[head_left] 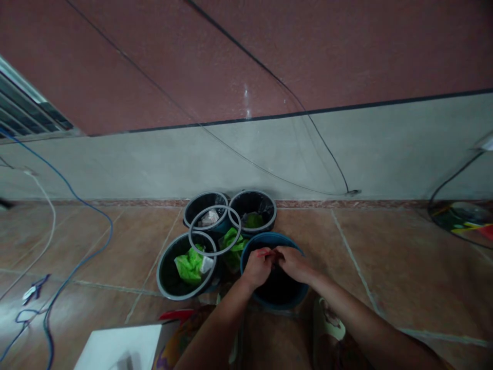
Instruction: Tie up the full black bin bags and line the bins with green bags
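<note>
While left hand [258, 267] and right hand [293, 264] press together over one blue-rimmed pot [277, 290], three gray-rimmed pots [169, 272] stand beside it

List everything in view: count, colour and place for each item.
Grey-rimmed pots: 3, black, on the floor by the wall
Blue-rimmed pot: 1, black inside, nearest the person
Loose ring: 1, grey, lying across the pots
Crumpled plastic: 3 pieces, bright green, among the grey-rimmed pots
Cables: 2, blue and white, on the floor at left
Floor tiles: brown, underfoot
Wall: grey below, maroon above
White flat box: 1, bottom left
Left hand: 1, over the blue rim
Right hand: 1, over the blue rim, touching the left hand
</note>
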`<state>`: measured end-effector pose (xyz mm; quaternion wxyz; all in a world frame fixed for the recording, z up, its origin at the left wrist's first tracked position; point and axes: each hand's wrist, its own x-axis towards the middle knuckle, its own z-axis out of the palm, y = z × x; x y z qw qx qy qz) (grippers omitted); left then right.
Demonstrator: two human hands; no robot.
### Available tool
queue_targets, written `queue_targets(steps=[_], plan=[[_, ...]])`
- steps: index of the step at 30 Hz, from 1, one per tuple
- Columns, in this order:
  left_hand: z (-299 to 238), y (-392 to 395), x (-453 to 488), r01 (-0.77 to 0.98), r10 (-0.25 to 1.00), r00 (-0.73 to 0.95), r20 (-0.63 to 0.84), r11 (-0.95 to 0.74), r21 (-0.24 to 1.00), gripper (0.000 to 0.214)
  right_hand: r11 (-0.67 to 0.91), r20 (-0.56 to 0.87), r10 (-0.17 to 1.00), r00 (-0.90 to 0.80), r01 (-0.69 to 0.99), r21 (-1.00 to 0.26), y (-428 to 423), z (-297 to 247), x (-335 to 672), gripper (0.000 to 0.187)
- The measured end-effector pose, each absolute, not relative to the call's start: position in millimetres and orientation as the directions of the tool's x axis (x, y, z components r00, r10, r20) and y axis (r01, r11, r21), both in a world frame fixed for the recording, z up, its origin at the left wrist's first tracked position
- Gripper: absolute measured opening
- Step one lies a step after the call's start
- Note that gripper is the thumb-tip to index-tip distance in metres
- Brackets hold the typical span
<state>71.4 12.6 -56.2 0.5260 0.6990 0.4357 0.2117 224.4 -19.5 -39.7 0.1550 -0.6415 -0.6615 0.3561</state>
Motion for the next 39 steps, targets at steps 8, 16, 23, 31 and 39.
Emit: queue_targets(steps=[8,16,23,31,39], plan=[[-66,12,75,0.015,0.862,0.267,-0.431,0.443,0.896,0.004,-0.085,-0.292,0.948,-0.127,0.783,-0.616,-15,-14,232,0.031],[-59,18,72,0.397,0.914,0.337,-0.226,0.08,0.914,0.013,-0.073,-0.334,0.937,-0.105,0.874,-0.481,-16,-20,236,0.025],[-59,15,72,0.438,0.878,0.47,0.09,-0.321,0.84,0.026,-0.091,-0.289,0.955,-0.071,0.854,-0.512,-13,-23,229,0.029],[-56,9,71,0.294,0.863,0.37,0.343,-0.459,0.838,0.022,-0.124,-0.26,0.952,-0.162,0.573,-0.81,-9,-38,228,0.031],[-60,11,71,0.421,0.924,0.305,0.229,-0.346,0.838,0.017,-0.147,-0.296,0.944,-0.145,0.618,-0.773,-12,-28,230,0.027]])
